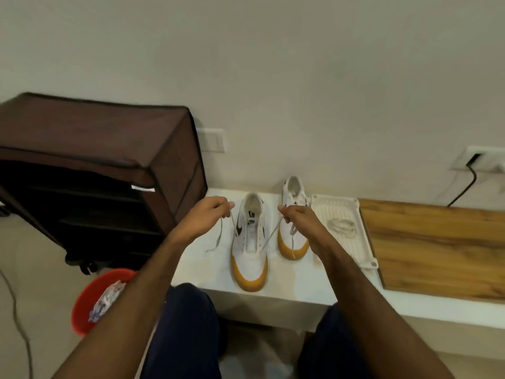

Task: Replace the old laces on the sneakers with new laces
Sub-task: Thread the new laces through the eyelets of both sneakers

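Two lace ends pinched, one per hand [209,212] [293,214]; tray [363,242] holds coiled laces [343,227].

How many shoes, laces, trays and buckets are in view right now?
Sneakers: 2, near and far
Laces: 2, one pulled by both hands, one coiled in the tray
Trays: 1
Buckets: 1
Total: 6

One view only: head camera, wide-angle, worn on my head, facing forward and down. Close over my forearms, left hand [209,213] and right hand [296,217] near frame centre above the white bench [287,291]. Wall [273,77] fills the upper half; my knees at bottom edge.
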A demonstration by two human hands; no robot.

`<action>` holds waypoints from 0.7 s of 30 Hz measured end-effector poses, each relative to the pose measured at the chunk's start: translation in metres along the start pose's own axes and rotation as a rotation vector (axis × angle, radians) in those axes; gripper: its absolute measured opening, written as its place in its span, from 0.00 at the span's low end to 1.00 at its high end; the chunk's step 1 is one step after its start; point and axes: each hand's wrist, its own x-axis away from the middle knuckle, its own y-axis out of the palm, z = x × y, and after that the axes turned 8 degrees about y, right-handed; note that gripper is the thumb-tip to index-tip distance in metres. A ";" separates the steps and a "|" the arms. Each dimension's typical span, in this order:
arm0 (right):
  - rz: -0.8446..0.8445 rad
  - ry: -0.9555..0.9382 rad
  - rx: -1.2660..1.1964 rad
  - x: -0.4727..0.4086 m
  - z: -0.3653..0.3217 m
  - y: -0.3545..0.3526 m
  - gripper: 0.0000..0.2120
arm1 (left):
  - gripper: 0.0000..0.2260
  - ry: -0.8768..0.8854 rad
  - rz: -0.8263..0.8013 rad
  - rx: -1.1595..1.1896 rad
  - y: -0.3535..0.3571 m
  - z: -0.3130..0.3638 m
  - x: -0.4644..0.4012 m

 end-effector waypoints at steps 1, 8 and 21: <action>0.005 -0.021 0.034 0.006 -0.015 -0.003 0.19 | 0.20 0.052 0.022 0.027 -0.011 0.015 -0.002; 0.045 -0.143 0.175 0.044 -0.118 -0.025 0.21 | 0.18 0.276 0.118 0.071 -0.071 0.116 -0.004; -0.109 -0.386 0.000 0.137 -0.243 -0.052 0.16 | 0.15 0.354 0.261 0.283 -0.101 0.225 0.019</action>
